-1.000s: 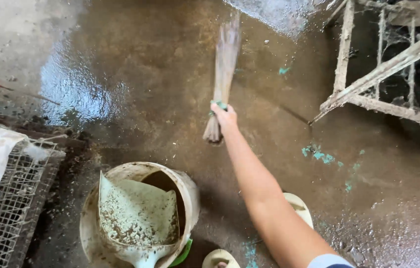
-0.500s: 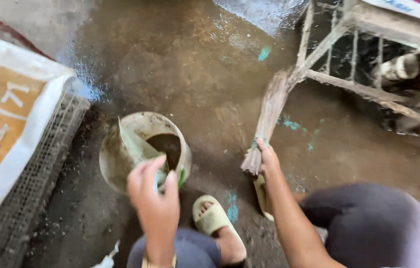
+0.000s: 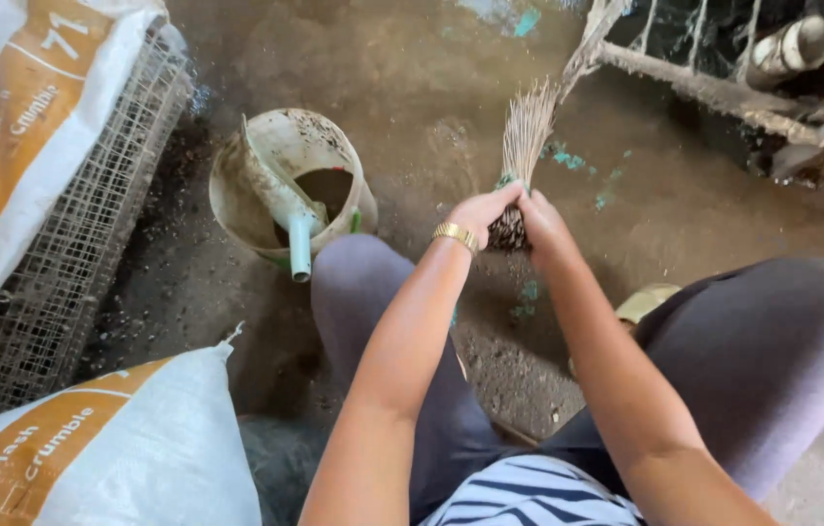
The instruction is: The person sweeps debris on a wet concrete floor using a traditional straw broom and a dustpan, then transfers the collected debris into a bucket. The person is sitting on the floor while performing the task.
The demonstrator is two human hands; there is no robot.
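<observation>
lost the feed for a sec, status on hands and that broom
Left hand and right hand both shut on the stick broom at its bound end. Bristles up, over wet concrete floor. Bucket with dustpan left, apart.

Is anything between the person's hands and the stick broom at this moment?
Nothing visible. The left hand and right hand are both closed on the bound end of the stick broom, with the bucket off to their left.
</observation>
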